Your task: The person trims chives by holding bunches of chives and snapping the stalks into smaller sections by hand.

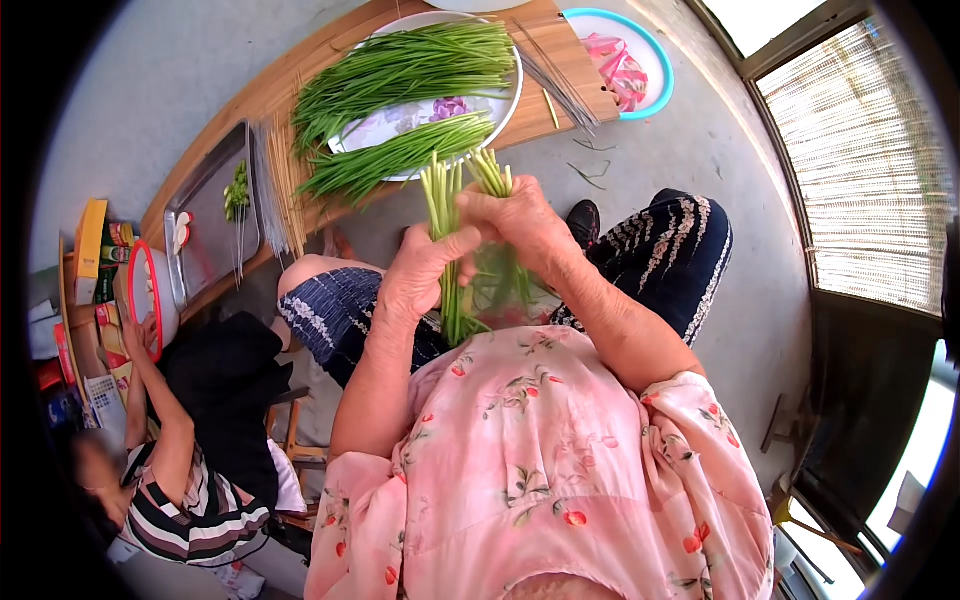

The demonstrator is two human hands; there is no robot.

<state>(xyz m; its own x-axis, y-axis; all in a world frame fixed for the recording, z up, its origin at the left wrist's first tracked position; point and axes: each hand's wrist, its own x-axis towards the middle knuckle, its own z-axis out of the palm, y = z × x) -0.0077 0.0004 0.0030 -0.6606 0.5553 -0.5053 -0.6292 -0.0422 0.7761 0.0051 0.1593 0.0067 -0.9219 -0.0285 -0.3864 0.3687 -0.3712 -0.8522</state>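
Over my lap, my left hand (420, 270) is closed around an upright bunch of Chinese chives (442, 195), pale cut ends up and green leaves hanging below. Close beside it my right hand (520, 220) grips a second, smaller bunch of chives (489, 172), whose leaves blur below the hand. The two hands nearly touch. Just beyond them, a large white oval tray (375, 127) with a purple flower print lies on a wooden board. It bears one big heap of chives (400, 75) and a smaller heap (400, 155) at its near side.
On the wooden board (560, 60) lie metal skewers (555, 85) and bamboo skewers (285, 190). A metal tray (210, 220) holds skewered green pieces. A blue-rimmed basin (668, 80) with a pink bag stands at far right. At left a co-worker (190, 490) reaches to a red-rimmed bowl (165, 300).
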